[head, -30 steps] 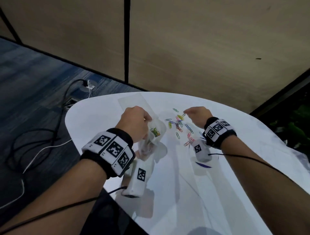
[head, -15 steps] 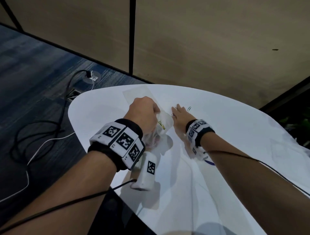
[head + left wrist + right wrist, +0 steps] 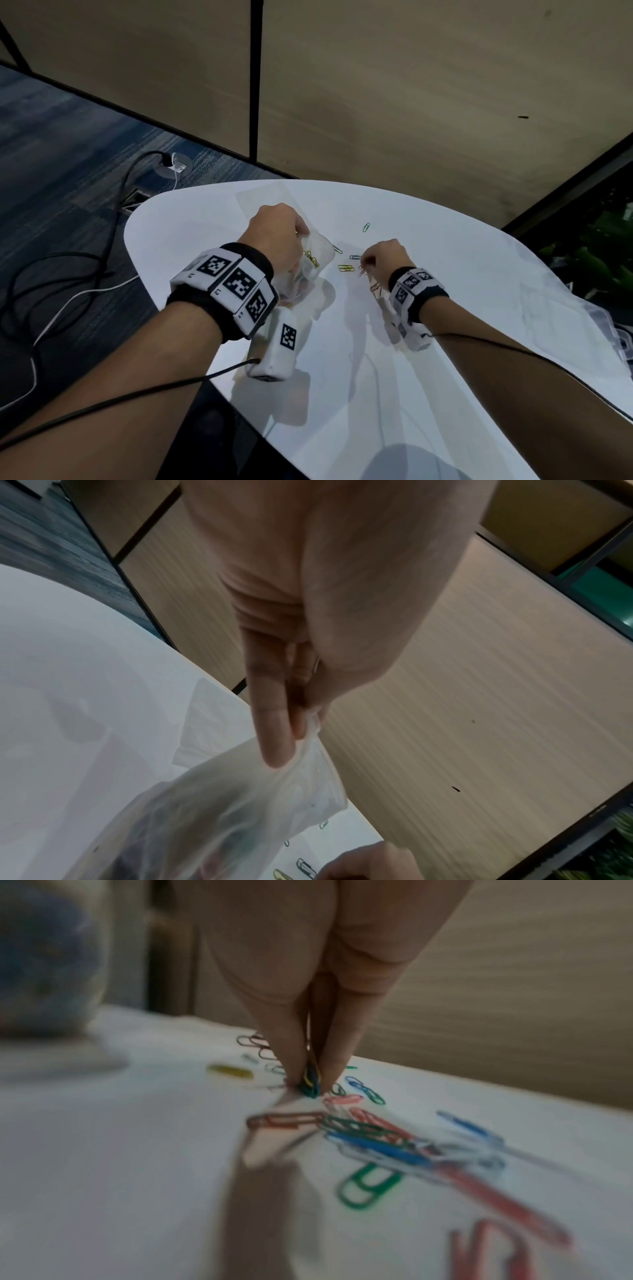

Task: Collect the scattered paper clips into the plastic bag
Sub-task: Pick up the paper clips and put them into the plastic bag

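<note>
My left hand (image 3: 278, 236) holds the clear plastic bag (image 3: 317, 262) off the white table (image 3: 445, 342); the left wrist view shows its fingers (image 3: 277, 739) pinching the bag's rim (image 3: 318, 772). Several clips lie inside the bag. To the right, my right hand (image 3: 367, 266) is down on the tabletop, its fingertips (image 3: 291, 1069) pinching a small bunch of paper clips (image 3: 311, 1084). Loose clips lie around it: a yellow pair (image 3: 346, 268), a green one (image 3: 366, 227), an orange one (image 3: 375, 287). The right wrist view shows red, blue and green clips (image 3: 368, 1185) close up.
A flat clear plastic sheet (image 3: 263, 198) lies at the table's far edge behind my left hand. Clear plastic items (image 3: 613, 329) sit at the table's right edge. Cables (image 3: 68, 274) trail over the carpet to the left. A beige partition wall (image 3: 411, 102) stands behind the table.
My right hand has moved from the bag's mouth back right to the loose clips and now pinches a few. The left hand still holds the bag.
</note>
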Available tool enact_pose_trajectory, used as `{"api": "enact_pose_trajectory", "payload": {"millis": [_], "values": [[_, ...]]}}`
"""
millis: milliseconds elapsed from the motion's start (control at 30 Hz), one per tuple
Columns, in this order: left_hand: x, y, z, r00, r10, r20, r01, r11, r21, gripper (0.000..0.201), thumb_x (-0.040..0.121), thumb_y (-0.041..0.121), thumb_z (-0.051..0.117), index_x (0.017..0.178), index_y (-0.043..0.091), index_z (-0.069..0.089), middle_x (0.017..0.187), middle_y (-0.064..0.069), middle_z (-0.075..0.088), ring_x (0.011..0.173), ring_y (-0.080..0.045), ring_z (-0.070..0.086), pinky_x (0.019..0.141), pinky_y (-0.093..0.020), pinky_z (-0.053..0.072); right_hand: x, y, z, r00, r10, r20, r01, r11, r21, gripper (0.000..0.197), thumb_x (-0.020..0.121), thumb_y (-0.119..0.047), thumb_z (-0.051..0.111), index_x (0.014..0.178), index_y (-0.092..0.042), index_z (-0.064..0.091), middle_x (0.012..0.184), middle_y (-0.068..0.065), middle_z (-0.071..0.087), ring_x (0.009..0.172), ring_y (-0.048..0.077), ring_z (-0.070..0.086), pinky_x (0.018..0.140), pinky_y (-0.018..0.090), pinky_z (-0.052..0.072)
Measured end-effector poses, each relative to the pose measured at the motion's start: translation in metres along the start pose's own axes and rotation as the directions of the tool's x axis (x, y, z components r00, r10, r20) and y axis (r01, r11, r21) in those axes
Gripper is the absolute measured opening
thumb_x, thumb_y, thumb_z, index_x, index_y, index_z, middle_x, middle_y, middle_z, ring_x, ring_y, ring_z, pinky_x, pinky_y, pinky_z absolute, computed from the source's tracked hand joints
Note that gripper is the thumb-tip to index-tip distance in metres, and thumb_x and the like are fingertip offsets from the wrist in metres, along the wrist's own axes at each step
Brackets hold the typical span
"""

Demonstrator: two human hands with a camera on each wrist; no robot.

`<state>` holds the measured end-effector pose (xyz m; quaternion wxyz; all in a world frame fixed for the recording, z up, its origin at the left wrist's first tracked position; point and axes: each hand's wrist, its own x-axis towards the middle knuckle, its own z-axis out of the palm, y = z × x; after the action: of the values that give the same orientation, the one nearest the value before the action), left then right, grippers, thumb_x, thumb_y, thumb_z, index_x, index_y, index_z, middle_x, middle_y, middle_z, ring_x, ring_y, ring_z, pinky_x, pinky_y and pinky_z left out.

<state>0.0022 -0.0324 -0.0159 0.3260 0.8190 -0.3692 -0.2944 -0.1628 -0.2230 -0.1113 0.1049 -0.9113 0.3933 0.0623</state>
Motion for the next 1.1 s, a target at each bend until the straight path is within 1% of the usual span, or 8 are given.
{"api": "enact_pose_trajectory", "payload": {"millis": [133, 233, 333, 467, 633, 767, 967, 1100], "values": [[0.001, 0.006, 0.005, 1.0, 0.01, 0.006, -0.01, 1.0, 0.013, 0.028, 0.092, -0.002, 0.057, 0.11, 0.011, 0.074, 0.104, -0.017, 0.072, 0.096, -0.035, 0.072, 0.088, -0.042, 0.061, -0.009, 0.013, -0.022, 0.944, 0.327, 0.04, -0.278, 0.729, 0.626, 0.012, 0.077, -0.008, 0.079, 0.088, -0.013, 0.079, 0.086, 0.004, 0.076, 0.077, 0.016, 0.072, 0.08, 0.018, 0.054], [0.001, 0.009, 0.009, 1.0, 0.012, 0.01, -0.012, 1.0, 0.027, 0.029, 0.093, -0.002, 0.055, 0.112, 0.01, 0.074, 0.106, -0.018, 0.073, 0.097, -0.036, 0.072, 0.089, -0.042, 0.061, -0.024, -0.003, -0.05, 0.955, 0.264, 0.135, -0.204, 0.252, 0.946, 0.015, 0.077, 0.004, 0.076, 0.091, -0.002, 0.075, 0.093, 0.017, 0.074, 0.079, 0.025, 0.073, 0.076, 0.024, 0.06], [0.001, 0.01, 0.012, 1.0, 0.0, -0.001, 0.0, 1.0, 0.01, 0.028, 0.094, -0.001, 0.056, 0.112, 0.01, 0.074, 0.107, -0.018, 0.073, 0.098, -0.037, 0.072, 0.091, -0.043, 0.06, -0.041, -0.035, -0.075, 0.985, 0.094, 0.141, -0.145, 0.034, 0.989, 0.018, 0.08, 0.008, 0.071, 0.097, 0.003, 0.072, 0.093, 0.016, 0.072, 0.082, 0.024, 0.072, 0.077, 0.024, 0.059], [0.002, 0.01, 0.014, 1.0, -0.022, -0.013, 0.022, 0.999, -0.03, 0.025, 0.093, 0.001, 0.058, 0.109, 0.009, 0.075, 0.103, -0.017, 0.073, 0.094, -0.037, 0.073, 0.09, -0.043, 0.06, -0.054, -0.072, -0.073, 0.992, 0.015, 0.122, -0.123, 0.099, 0.988, 0.017, 0.08, 0.007, 0.072, 0.096, 0.002, 0.071, 0.086, 0.013, 0.071, 0.074, 0.02, 0.071, 0.075, 0.025, 0.059], [0.002, 0.012, 0.018, 1.0, -0.021, -0.004, 0.021, 0.999, -0.033, 0.021, 0.094, 0.003, 0.06, 0.106, 0.009, 0.076, 0.097, -0.017, 0.075, 0.09, -0.034, 0.074, 0.086, -0.043, 0.062, -0.058, -0.091, -0.048, 0.994, 0.063, -0.089, 0.021, 0.69, 0.724, 0.004, 0.077, -0.014, 0.08, 0.079, -0.012, 0.077, 0.068, 0.004, 0.073, 0.061, 0.014, 0.071, 0.068, 0.024, 0.059], [0.0, 0.015, 0.022, 1.0, 0.009, 0.004, -0.009, 1.0, 0.006, 0.024, 0.094, 0.003, 0.059, 0.108, 0.01, 0.077, 0.096, -0.015, 0.075, 0.09, -0.033, 0.074, 0.085, -0.042, 0.062, -0.056, -0.097, -0.052, 0.987, -0.093, -0.133, 0.135, 0.927, 0.35, 0.016, 0.087, -0.019, 0.066, 0.097, -0.016, 0.077, 0.083, 0.003, 0.076, 0.077, 0.016, 0.069, 0.081, 0.024, 0.052], [0.001, 0.009, 0.012, 1.0, -0.022, -0.016, 0.022, 0.999, -0.032, 0.024, 0.09, 0.0, 0.063, 0.107, 0.01, 0.076, 0.097, -0.017, 0.074, 0.086, -0.034, 0.075, 0.083, -0.042, 0.063, -0.045, -0.068, -0.076, 0.965, -0.259, -0.04, 0.217, 0.704, 0.676, 0.019, 0.089, -0.009, 0.065, 0.106, -0.012, 0.074, 0.1, 0.007, 0.076, 0.09, 0.02, 0.073, 0.086, 0.029, 0.057], [0.003, -0.002, 0.001, 0.999, -0.04, -0.031, 0.038, 0.997, -0.061, 0.026, 0.091, -0.002, 0.059, 0.11, 0.01, 0.073, 0.104, -0.019, 0.072, 0.089, -0.035, 0.074, 0.085, -0.042, 0.062, -0.009, -0.02, -0.062, 0.997, 0.078, -0.007, -0.03, 0.471, 0.882, 0.025, 0.096, 0.001, 0.049, 0.097, -0.01, 0.071, 0.103, 0.018, 0.071, 0.095, 0.034, 0.07, 0.085, 0.04, 0.057]]}}
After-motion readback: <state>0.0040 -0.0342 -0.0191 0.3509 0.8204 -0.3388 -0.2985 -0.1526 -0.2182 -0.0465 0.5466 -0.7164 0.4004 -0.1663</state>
